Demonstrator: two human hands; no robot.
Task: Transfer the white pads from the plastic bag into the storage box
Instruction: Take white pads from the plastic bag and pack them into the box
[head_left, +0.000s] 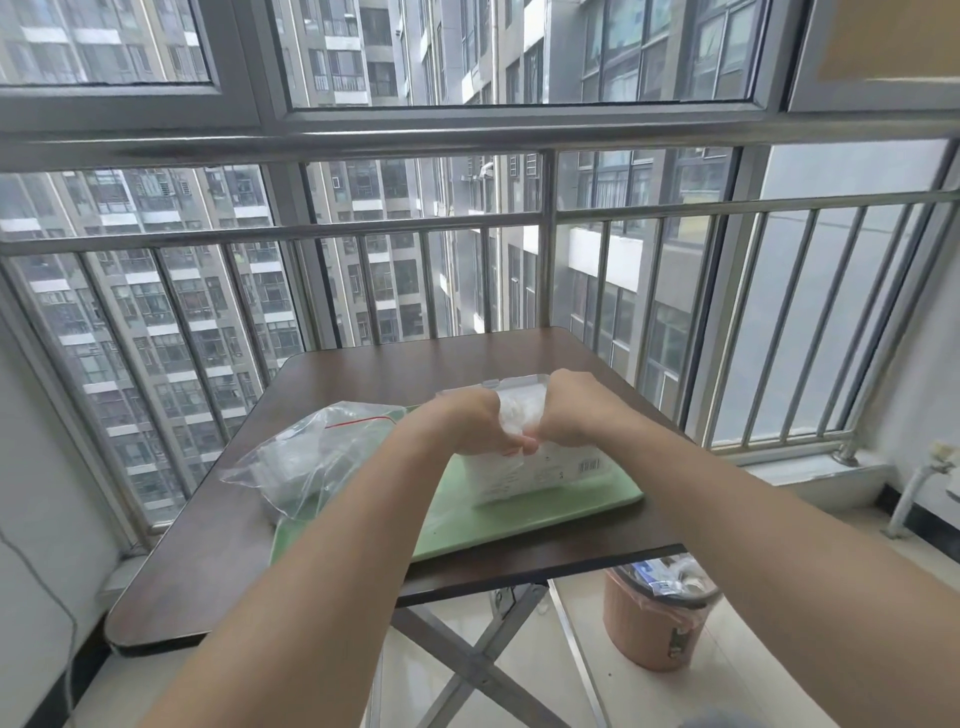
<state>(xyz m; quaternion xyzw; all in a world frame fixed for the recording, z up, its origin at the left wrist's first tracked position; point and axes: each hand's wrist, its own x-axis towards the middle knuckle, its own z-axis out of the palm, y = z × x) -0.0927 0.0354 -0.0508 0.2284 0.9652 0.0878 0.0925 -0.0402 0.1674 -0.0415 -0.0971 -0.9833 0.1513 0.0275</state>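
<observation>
White pads (515, 415): a soft, crinkled white bundle, clasped between the left hand (467, 423) and the right hand (576, 410), just above the open top of the translucent white plastic storage box (545, 475). The fingers hide its lower part, so I cannot tell how far it sits inside.
Left hand: fingers curled round the left side of the bundle. The thumb tip shows low in the middle, touching the right hand.
Right hand: knuckles up, fingers clenched round the right side of the bundle.
Storage box: rectangular, with a barcode label on its near wall. It stands upright on the right half of the flat pale-green rectangular tray (519, 522), and its far rim shows behind the hands.
Plastic bag (311, 452): a clear, crumpled zip bag with a red line near its mouth. It lies left of the box, partly on the tray's left end and partly on the dark brown folding table (208, 561). Pale contents show through, too blurred to name.
Tray: lies under the box and the bag, near the table's front edge.
Table: stands on crossed metal legs, close against the grey metal railing (540, 218).
Waste bin (657, 629): a round pinkish-brown plastic bin with a liner, on pale floor tiles below the table's right corner, holding scraps.
Railing: upright bars in front of large windows, with tall apartment blocks beyond.
</observation>
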